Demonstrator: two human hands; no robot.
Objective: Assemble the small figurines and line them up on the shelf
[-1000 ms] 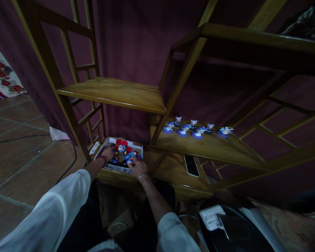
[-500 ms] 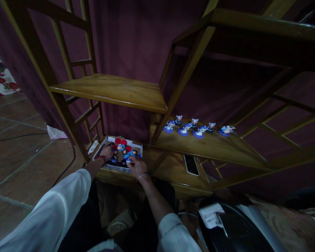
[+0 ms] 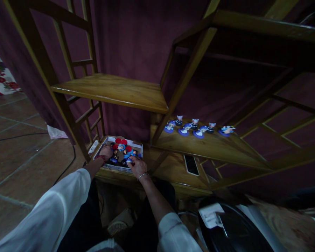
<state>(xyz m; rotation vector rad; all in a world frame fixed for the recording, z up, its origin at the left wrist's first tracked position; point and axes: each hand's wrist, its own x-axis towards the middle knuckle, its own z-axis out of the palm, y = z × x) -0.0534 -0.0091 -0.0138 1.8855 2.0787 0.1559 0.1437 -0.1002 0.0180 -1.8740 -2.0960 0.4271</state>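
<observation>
A shallow white-sided box (image 3: 137,144) on the low wooden shelf holds several small toy figurines, some with red and blue parts (image 3: 121,144). My right hand (image 3: 138,167), wearing a thin bracelet, reaches in over the box's near right side. Its thumb and fingers pinch a small purple-and-white figurine (image 3: 129,161). At the box's left end is my left hand (image 3: 106,151), with a red bead bracelet on the wrist. Its fingers are curled down among the figurines, and what they grip is hidden.
On the raised shelf (image 3: 170,143) to the right stand several purple-based figurines (image 3: 185,129) and three dark-clothed ones (image 3: 195,123). Below lies a phone (image 3: 191,165). A slanting wooden post (image 3: 183,84) and an upper shelf (image 3: 112,91) frame the box. A black seat (image 3: 233,224) is at lower right.
</observation>
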